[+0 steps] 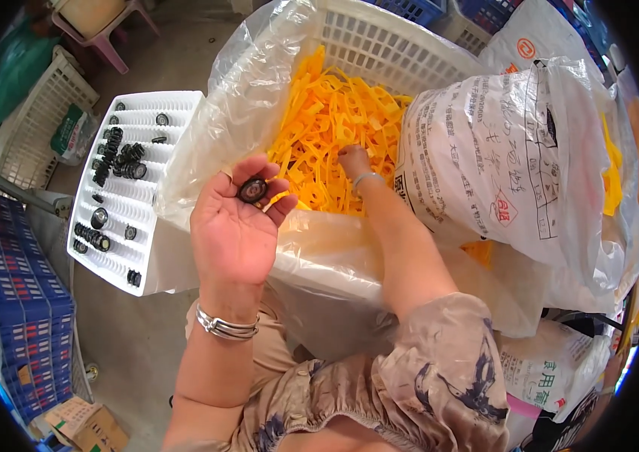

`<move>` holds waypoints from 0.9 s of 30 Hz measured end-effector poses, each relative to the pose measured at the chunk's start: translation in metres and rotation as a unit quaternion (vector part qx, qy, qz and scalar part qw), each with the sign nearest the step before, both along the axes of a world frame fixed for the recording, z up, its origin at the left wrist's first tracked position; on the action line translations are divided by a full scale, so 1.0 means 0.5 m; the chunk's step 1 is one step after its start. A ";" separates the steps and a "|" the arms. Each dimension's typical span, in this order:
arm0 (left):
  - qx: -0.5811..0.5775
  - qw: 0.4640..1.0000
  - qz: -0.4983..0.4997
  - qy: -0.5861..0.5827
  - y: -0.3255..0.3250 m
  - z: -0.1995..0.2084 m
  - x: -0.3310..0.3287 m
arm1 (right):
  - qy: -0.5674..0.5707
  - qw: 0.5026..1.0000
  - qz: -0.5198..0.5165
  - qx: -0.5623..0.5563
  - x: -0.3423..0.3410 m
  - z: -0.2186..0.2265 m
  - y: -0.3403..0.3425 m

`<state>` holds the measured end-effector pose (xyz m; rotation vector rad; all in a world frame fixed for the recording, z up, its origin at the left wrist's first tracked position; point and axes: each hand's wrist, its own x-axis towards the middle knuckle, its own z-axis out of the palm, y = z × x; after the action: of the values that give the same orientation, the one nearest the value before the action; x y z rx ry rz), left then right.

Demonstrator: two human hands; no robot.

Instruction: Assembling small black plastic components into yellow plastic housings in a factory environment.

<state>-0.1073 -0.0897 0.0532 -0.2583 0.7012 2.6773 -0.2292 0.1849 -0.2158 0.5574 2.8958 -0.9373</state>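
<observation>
My left hand [235, 226] is turned palm up in front of the bin, its fingers partly curled around a small black toy wheel [252, 190] with a reddish-brown centre. Among a heap of yellow plastic strips [323, 135], some with looped ends, my right hand [355, 160] reaches down with its fingers drawn together. What those fingers hold, if anything, I cannot make out. The strips fill a white plastic basket [379, 41] lined with a clear plastic bag [248, 71]. Left of my hand, several more black wheels [112, 151] stand or lie on a white ridged tray [150, 177].
A bulky white printed sack [477, 151] leans at the basket's right side, with another sack [553, 365] below it. Blue crates [18, 301] are stacked at the left, near a cardboard box [82, 423]. A pink stool [108, 34] stands at the far left.
</observation>
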 end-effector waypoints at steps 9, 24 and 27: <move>-0.136 0.986 0.060 0.077 0.010 0.008 -0.007 | -0.070 0.900 0.121 -0.413 0.113 0.467 0.028; -0.055 0.815 -0.536 0.213 0.127 0.003 0.100 | 0.106 0.895 0.212 -0.378 0.542 0.664 0.054; 0.015 0.794 -0.586 0.160 0.160 -0.035 0.125 | 0.146 0.903 0.221 -0.338 0.561 0.640 0.077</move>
<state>-0.0448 -0.0098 0.0356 0.5145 0.6009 1.5062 0.0514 0.2233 0.1040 -0.2989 2.4486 -1.9038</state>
